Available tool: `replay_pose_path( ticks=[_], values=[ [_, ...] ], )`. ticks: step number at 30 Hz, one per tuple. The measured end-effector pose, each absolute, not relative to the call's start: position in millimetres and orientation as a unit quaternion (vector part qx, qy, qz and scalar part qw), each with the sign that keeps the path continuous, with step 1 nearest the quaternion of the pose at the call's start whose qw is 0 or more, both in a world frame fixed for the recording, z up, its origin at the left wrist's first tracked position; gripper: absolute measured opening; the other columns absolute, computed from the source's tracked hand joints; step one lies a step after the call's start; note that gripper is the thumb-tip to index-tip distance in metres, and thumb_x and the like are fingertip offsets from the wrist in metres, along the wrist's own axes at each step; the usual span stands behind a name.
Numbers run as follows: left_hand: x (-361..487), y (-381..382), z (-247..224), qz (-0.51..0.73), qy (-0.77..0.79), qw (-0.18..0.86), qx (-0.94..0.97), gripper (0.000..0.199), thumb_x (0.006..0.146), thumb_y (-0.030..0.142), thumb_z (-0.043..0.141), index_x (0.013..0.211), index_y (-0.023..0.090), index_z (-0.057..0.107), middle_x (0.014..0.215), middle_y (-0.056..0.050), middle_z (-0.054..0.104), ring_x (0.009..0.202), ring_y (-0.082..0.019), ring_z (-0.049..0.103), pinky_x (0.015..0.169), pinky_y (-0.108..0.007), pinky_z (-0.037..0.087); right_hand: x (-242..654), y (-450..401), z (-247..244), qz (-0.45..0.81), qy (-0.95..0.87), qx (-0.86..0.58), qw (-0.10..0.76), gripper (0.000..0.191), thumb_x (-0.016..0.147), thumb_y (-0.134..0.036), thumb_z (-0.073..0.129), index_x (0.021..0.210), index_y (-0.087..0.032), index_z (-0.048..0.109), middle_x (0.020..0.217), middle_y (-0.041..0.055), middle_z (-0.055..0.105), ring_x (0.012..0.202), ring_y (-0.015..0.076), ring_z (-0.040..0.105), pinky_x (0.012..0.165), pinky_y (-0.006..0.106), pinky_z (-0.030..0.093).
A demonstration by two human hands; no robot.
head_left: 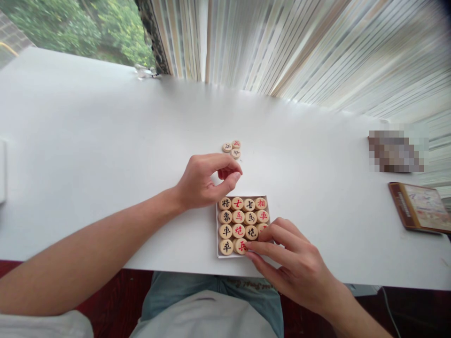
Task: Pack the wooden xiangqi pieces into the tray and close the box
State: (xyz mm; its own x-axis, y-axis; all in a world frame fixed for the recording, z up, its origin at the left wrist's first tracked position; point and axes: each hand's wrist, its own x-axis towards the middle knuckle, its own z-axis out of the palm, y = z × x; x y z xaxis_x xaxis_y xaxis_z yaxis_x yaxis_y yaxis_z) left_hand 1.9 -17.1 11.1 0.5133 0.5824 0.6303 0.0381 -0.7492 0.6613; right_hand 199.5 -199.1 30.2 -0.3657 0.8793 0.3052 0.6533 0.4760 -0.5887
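Note:
A shallow white box (217,230) holds rows of round wooden Chinese chess pieces, with red or black characters facing up. My right hand (292,263) covers the box's near right corner. Its thumb and index finger close at the edge of a red-marked Chinese chess piece (240,246) in the nearest row. My left hand (207,180) hovers beyond the box's far left edge, fingers curled and thumb tip against the index fingertip. Whatever might be between those tips is hidden. Just past it lie loose Chinese chess pieces (227,147) in a small cluster on the table.
The white table (105,141) has its near edge by my lap. To the right lie a brown-edged booklet or flat box (423,206) and a blurred-out brown object (396,150). A striped curtain (246,42) and a window (88,28) border the far side.

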Motion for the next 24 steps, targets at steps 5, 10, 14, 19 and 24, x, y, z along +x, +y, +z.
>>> replay_pose_path(
  ticks=[5,10,14,19,24],
  values=[
    [3,-17,10,0.453,0.194,0.295,0.818,0.01,0.091,0.014,0.066,0.084,0.017,0.073,0.075,-0.001,0.077,0.066,-0.012,0.069,0.066,-0.023,0.056,198,-199,29,0.177,-0.81,-0.471,0.302,0.015,0.096,-0.005,0.073,0.106,-0.016,0.075,0.087,0.0069,0.069,0.08,0.0194,0.054,0.071,0.034,0.049],
    [3,-17,9,0.452,0.197,0.289,0.821,0.011,0.093,0.016,0.065,0.085,0.017,0.073,0.076,-0.001,0.077,0.066,-0.012,0.069,0.066,-0.023,0.056,197,-198,28,0.173,-0.811,-0.467,0.306,0.014,0.096,-0.006,0.074,0.105,-0.016,0.075,0.086,0.0066,0.068,0.079,0.0192,0.054,0.071,0.034,0.048],
    [3,-17,9,0.456,0.193,0.289,0.819,0.01,0.092,0.014,0.066,0.085,0.016,0.073,0.076,-0.001,0.077,0.067,-0.011,0.069,0.066,-0.023,0.056,198,-199,28,0.173,-0.808,-0.47,0.311,0.015,0.096,-0.006,0.074,0.106,-0.017,0.075,0.086,0.0067,0.069,0.078,0.0194,0.055,0.069,0.034,0.049],
    [2,-17,9,0.457,0.195,0.295,0.816,0.011,0.092,0.013,0.066,0.085,0.016,0.073,0.076,-0.001,0.077,0.067,-0.011,0.069,0.066,-0.023,0.056,208,-192,39,0.156,-0.794,-0.484,0.333,0.015,0.094,-0.006,0.076,0.104,-0.017,0.076,0.086,0.0068,0.07,0.078,0.0183,0.059,0.068,0.032,0.052],
    [3,-17,5,0.463,0.19,0.302,0.811,0.012,0.093,0.014,0.065,0.085,0.017,0.073,0.075,-0.001,0.076,0.066,-0.011,0.068,0.065,-0.023,0.055,227,-135,45,0.112,-0.771,-0.517,0.355,0.006,0.097,-0.017,0.076,0.094,-0.021,0.078,0.085,0.0046,0.075,0.075,0.0169,0.067,0.067,0.031,0.053]
  ],
)
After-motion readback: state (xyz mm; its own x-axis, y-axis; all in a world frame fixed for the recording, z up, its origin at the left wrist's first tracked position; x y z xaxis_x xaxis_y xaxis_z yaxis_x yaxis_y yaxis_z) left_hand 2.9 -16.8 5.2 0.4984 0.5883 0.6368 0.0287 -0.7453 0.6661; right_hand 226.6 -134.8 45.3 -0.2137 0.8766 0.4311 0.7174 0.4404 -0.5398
